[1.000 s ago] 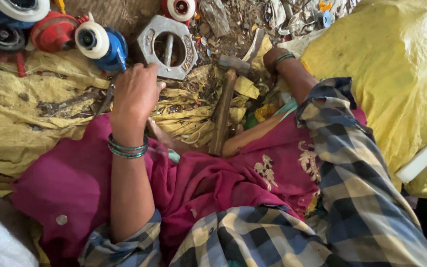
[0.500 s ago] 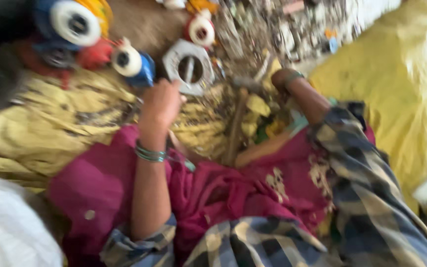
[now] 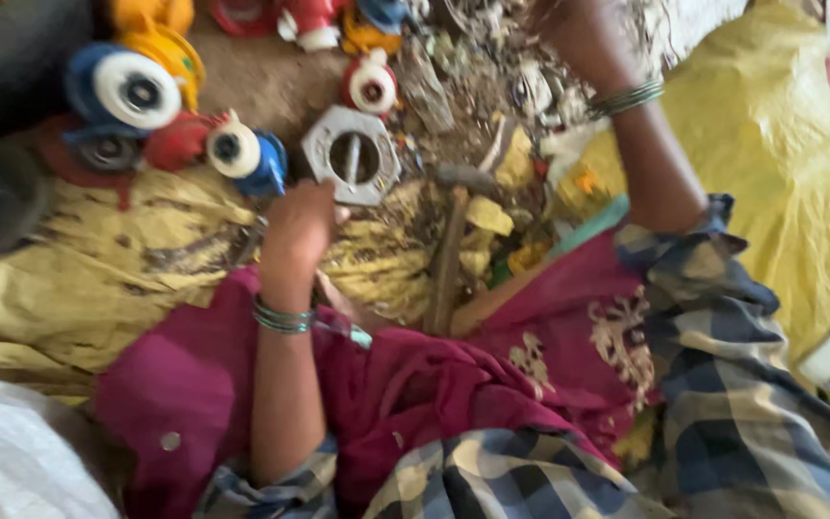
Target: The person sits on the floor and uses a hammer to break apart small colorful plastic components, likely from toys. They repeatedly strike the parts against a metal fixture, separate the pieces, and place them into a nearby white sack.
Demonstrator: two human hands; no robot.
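1. A crumpled yellow plastic sheet spreads over the ground, just below the hexagonal grey metal plate with a round hole.
2. A magenta embroidered cloth covers the lap, well below the plate.
3. A wooden-handled hammer lies just right of and below the plate, untouched.
4. The left hand sits just below the plate, fingers curled at its lower edge — whether it grips anything I cannot tell.
5. The right hand reaches into debris up and right of the plate — its grip is blurred.
6. A blue-and-white wheel lies just left of the plate.
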